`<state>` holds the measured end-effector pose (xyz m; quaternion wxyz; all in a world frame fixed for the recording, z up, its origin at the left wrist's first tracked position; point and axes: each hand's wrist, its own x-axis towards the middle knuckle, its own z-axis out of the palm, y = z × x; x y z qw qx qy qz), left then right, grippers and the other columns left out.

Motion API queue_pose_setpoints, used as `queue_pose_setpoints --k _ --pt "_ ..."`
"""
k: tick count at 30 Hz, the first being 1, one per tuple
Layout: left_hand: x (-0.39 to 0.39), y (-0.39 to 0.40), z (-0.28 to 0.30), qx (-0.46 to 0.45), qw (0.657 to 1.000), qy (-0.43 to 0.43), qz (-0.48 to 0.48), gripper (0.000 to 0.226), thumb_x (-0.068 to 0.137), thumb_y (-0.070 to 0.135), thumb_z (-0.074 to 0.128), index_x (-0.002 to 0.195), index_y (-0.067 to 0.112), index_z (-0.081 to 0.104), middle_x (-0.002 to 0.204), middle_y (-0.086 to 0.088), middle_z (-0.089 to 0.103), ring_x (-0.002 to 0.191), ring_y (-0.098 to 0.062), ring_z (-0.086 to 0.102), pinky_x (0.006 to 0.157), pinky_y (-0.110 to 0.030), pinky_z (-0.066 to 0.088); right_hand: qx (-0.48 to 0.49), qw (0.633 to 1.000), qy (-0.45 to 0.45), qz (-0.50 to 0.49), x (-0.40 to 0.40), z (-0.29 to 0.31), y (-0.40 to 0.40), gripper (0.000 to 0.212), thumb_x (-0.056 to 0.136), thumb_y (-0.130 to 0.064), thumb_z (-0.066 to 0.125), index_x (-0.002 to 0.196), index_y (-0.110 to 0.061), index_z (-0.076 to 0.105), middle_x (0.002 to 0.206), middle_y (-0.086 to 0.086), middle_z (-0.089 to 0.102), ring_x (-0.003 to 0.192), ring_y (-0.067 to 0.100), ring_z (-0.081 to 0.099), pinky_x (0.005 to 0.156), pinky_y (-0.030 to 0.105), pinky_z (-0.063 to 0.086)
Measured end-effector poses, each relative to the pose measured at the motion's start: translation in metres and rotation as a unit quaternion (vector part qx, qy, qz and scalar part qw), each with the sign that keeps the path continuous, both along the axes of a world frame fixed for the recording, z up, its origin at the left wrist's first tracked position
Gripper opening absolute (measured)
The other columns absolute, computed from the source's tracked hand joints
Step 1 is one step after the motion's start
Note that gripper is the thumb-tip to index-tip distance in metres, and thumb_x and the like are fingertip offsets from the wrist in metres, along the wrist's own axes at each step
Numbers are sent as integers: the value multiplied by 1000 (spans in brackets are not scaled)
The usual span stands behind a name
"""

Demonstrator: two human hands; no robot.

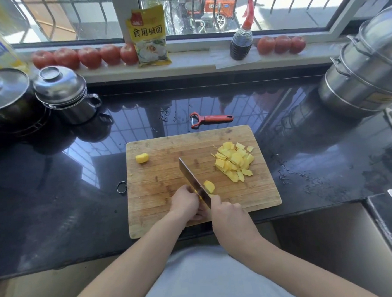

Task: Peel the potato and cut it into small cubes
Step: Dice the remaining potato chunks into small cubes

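Dark and glossy, the kitchen surface (pixel 78 177) under the window carries a wooden cutting board (pixel 160 173), and everything below is placed from that board.

Near the board's front edge, about midway along it, sits the potato piece (pixel 209 186) now being cut: a peeled yellow chunk, showing on the right side of the blade. The knife (pixel 193 179) runs diagonally across it, tip toward the board's middle and handle back toward the person, so the blade's long axis points away and to the left. The left hand (pixel 184 202) lies on the left side of the blade, fingers curled down where the rest of the piece would be; whether they actually pinch it is hidden by the blade. The right hand (pixel 228 217), just behind the chunk, has its grip wrapped around the knife handle.

Judging from this, the next cut turns on the blade dropping between the left fingers and the exposed end, so those fingertips are the risk.

Cut cubes (pixel 234 161) are heaped toward the board's far right. One uncut chunk (pixel 142 158) waits near its far left corner. A red peeler (pixel 211 119) lies just beyond the far edge.
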<state>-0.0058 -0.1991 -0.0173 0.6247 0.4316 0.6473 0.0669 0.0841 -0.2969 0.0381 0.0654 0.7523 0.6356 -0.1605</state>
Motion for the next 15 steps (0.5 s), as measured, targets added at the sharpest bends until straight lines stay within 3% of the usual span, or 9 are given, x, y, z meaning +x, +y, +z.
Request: queue_pose_setpoints --k 6,9,12,15 --pt "0 0 7 8 1000 0 -7 13 99 10 49 97 14 61 91 -18 73 76 -33 74 60 -43 65 11 1000 22 -10 -2 -16 26 13 102 -8 44 114 -13 46 104 9 70 97 32 70 71 37 52" --pt "0 0 6 -2 1000 1 -5 16 99 10 46 106 12 60 89 -22 74 77 -36 76 63 -46 65 37 996 65 -40 9 -21 39 4 103 -17 47 103 -16 43 98 11 69 92 35 68 64 38 46" --pt "-1 2 5 -18 1000 4 -11 22 103 12 45 123 8 52 94 -24 74 68 -32 74 55 -37 63 58 995 72 -32 28 -23 40 9 107 -22 42 100 -18 43 91 8 68 85 31 68 63 39 55" --pt "-3 4 6 -28 999 -2 -17 19 106 16 46 121 7 51 95 -23 70 68 -31 70 59 -40 65 75 993 74 -44 51 -19 35 17 109 -27 39 106 -14 50 92 10 69 84 32 68 62 39 54"
